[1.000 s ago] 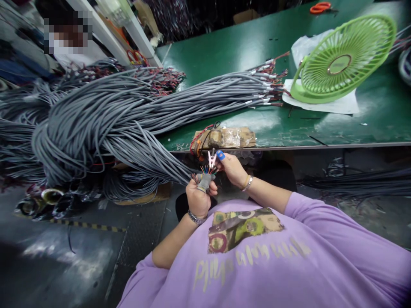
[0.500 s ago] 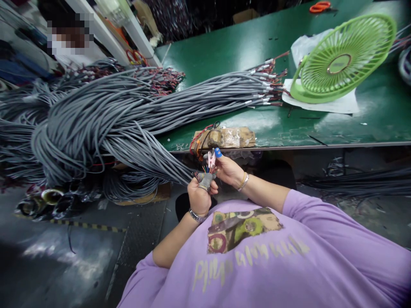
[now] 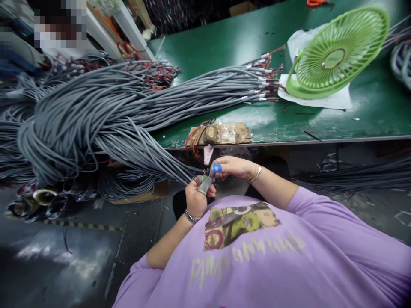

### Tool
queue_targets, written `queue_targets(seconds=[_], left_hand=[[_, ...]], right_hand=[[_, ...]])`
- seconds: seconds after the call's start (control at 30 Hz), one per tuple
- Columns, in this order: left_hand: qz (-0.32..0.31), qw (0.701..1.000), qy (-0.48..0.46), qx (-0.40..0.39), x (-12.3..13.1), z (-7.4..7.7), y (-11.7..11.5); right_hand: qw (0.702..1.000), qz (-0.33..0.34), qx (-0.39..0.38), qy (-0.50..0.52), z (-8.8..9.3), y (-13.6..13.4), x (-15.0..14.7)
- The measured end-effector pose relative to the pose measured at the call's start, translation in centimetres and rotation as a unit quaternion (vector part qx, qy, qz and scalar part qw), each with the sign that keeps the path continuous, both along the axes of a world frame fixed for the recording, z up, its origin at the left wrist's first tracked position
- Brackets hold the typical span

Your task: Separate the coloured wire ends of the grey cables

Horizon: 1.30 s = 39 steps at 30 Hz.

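Note:
My left hand (image 3: pixel 197 197) is closed around the end of a grey cable (image 3: pixel 186 173), with a grey cover on its thumb. Thin coloured wires (image 3: pixel 206 173) fan out from that end. My right hand (image 3: pixel 229 167), with a blue band on a covered finger, pinches at these wires just right of the left hand. Behind the hands, below the table edge, a small pink-white piece (image 3: pixel 208 154) hangs or stands; what carries it is hidden. The held cable runs left into a large bundle of grey cables (image 3: pixel 80 111).
On the green table (image 3: pixel 205 51) stands a green fan (image 3: pixel 337 60) on white paper. A cardboard-and-tape block (image 3: pixel 224 133) with red and black wires sits at the front edge. Orange-handled scissors (image 3: pixel 316 2) lie far back. A person (image 3: pixel 59 30) is at the upper left.
My right hand has come down and back from the pink-white piece, which it was touching, to the wire ends. My left hand keeps its hold on the cable. The view has shifted slightly.

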State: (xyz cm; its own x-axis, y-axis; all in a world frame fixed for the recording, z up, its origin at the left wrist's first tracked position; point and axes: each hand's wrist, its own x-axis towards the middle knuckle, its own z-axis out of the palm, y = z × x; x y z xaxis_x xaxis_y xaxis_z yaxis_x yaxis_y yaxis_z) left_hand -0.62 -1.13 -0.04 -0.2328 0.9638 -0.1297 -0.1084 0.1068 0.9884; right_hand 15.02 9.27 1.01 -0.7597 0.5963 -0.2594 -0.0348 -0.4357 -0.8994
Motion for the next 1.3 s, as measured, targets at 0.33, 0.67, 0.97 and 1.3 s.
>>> queue_targets(seconds=[0.33,0.67,0.97,1.3], left_hand=[[-0.160,0.980,0.053,-0.107,0.0,1.1,0.2],[-0.066,0.994,-0.045,-0.079,0.4,0.4,0.3],[-0.133,0.989,0.011,-0.057,-0.3,0.3,0.6],[-0.051,0.998,-0.025,-0.040,0.1,0.7,0.2]], right_hand=[[0.947,-0.020,0.316,-0.056,1.4,-1.3,-0.1],[0.984,-0.103,0.142,-0.034,-0.5,-2.7,0.5],[0.971,-0.217,0.093,0.032,-1.2,-4.2,-1.2],[0.981,-0.190,0.031,0.024,-0.5,-3.4,-2.7]])
